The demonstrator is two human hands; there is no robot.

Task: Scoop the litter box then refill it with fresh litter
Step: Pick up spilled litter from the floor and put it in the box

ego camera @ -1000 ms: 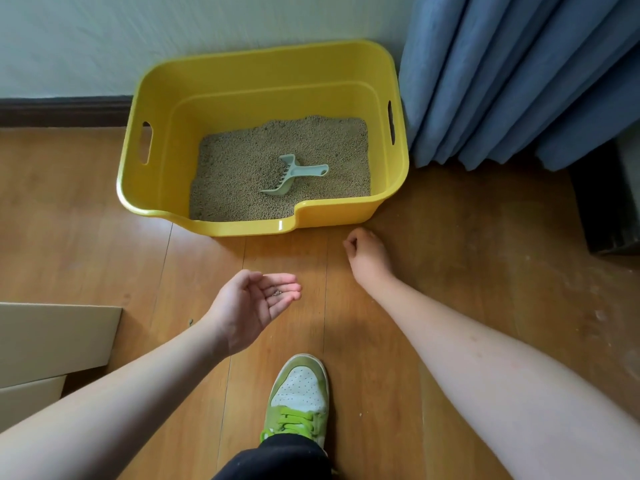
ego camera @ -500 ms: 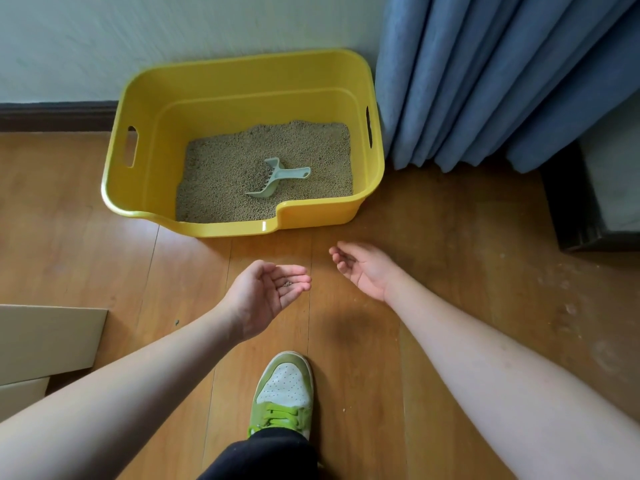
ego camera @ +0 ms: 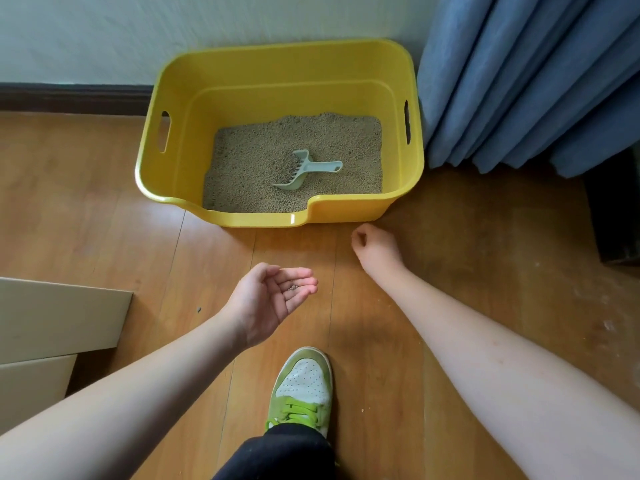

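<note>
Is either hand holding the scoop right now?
No. The scoop lies on the litter inside the yellow box, while both the left hand and right hand are over the floor.

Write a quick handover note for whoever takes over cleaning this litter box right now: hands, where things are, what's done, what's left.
Left hand: palm up, open, cupping a few stray litter grains.
Right hand: fingers curled down at the floor just in front of the box, apparently pinching up spilled grains; what it holds is hidden.
Yellow litter box: against the wall, litter covering its bottom, scoop lying on top, untouched.
Done: some floor pickup.
Left: tip the collected grains away, take the scoop, scoop, refill. No fresh litter bag in view.
</note>
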